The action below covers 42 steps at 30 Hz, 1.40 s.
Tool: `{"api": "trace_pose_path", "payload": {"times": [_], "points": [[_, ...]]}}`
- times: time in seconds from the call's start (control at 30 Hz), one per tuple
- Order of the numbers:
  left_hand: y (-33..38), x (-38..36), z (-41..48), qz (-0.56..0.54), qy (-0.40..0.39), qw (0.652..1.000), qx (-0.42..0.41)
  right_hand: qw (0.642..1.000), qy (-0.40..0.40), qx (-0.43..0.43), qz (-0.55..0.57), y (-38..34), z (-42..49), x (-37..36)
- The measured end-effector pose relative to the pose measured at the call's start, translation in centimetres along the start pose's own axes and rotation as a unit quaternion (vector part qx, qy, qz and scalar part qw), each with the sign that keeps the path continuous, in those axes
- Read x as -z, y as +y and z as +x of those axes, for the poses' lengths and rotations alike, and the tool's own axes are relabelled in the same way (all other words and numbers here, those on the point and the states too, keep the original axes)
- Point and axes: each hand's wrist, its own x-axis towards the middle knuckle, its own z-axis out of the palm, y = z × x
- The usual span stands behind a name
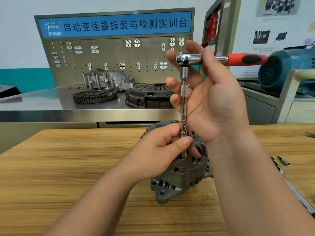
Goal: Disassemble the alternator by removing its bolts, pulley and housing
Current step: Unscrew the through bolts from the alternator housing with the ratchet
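Mid frame, the long silver ratchet bar [184, 109] stands upright on the grey metal alternator [180, 178]; left hand [158, 150] pinches low, right hand [216, 103] holds top.

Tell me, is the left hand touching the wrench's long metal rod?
Touching. The head view shows the left hand pinching the rod between thumb and fingers, above the alternator.

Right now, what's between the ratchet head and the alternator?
A chrome extension bar, upright, its lower end pinched by the left hand, in the head view.

Head-worn camera looks forward and down, close over the wooden table [68, 159].
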Motion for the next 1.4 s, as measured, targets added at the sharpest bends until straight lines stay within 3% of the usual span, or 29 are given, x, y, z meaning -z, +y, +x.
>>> {"api": "trace_pose_path", "payload": {"times": [0.1, 0.13, 0.2, 0.23, 0.27, 0.37, 0.47, 0.6, 0.67, 0.73, 0.83, 0.9, 0.97, 1.07, 1.2, 1.3, 1.4], "points": [[0.0, -0.1, 0.2, 0.018, 0.015, 1.0, 0.012, 0.987, 0.03, 0.117, -0.108, 0.3, 0.0, 0.3], [0.0, -0.1, 0.3, 0.03, 0.017, 0.999, 0.014, 0.965, 0.029, 0.189, -0.181, 0.2, 0.0, 0.4], [0.0, -0.1, 0.3, 0.04, 0.016, 0.999, 0.012, 0.886, 0.01, 0.332, -0.324, 0.0, 0.2, 0.6], [0.0, -0.1, 0.3, 0.038, 0.016, 0.999, 0.013, 0.855, -0.003, 0.371, -0.363, 0.0, 0.2, 0.8], [0.0, -0.1, 0.3, 0.036, 0.017, 0.999, 0.014, 0.845, -0.006, 0.38, -0.376, 0.1, 0.2, 0.8], [0.1, -0.1, 0.2, 0.016, 0.02, 1.0, 0.017, 0.907, 0.029, 0.28, -0.313, 0.2, 0.0, 0.5], [0.2, 0.1, 0.1, 0.016, 0.018, 1.0, 0.004, 0.982, 0.03, 0.118, -0.142, 0.0, -0.1, 0.2], [0.1, -0.1, 0.2, 0.027, 0.025, 0.999, -0.002, 1.0, -0.015, 0.006, -0.017, -0.4, 0.1, 0.5], [0.0, -0.3, 0.3, 0.021, 0.037, 0.999, 0.004, 0.998, 0.0, 0.032, -0.052, -0.1, 0.1, 0.6], [-0.1, -0.4, 0.4, 0.018, 0.047, 0.999, 0.01, 0.979, 0.024, 0.123, -0.158, 0.2, 0.0, 0.5], [-0.2, -0.5, 0.5, 0.022, 0.05, 0.998, 0.013, 0.882, 0.02, 0.296, -0.367, 0.6, 0.0, 0.6], [-0.1, -0.5, 0.5, 0.025, 0.05, 0.998, 0.012, 0.852, 0.012, 0.332, -0.404, 0.8, -0.1, 0.6], [-0.1, -0.5, 0.4, 0.02, 0.053, 0.998, 0.005, 0.894, 0.013, 0.286, -0.345, 0.8, -0.1, 0.2], [0.0, -0.4, 0.2, 0.011, 0.058, 0.998, -0.009, 0.973, 0.009, 0.148, -0.175, 0.7, -0.3, -0.2], [-0.1, -0.5, 0.1, 0.007, 0.052, 0.999, -0.009, 1.0, -0.019, 0.011, -0.016, 0.2, 0.0, 0.1], [-0.1, -0.5, 0.2, 0.013, 0.055, 0.998, -0.004, 0.999, 0.009, 0.034, -0.039, 0.7, 0.0, 0.3], [-0.1, -0.6, 0.4, 0.02, 0.055, 0.998, 0.003, 0.964, 0.03, 0.189, -0.184, 0.8, 0.0, 0.4]]}}
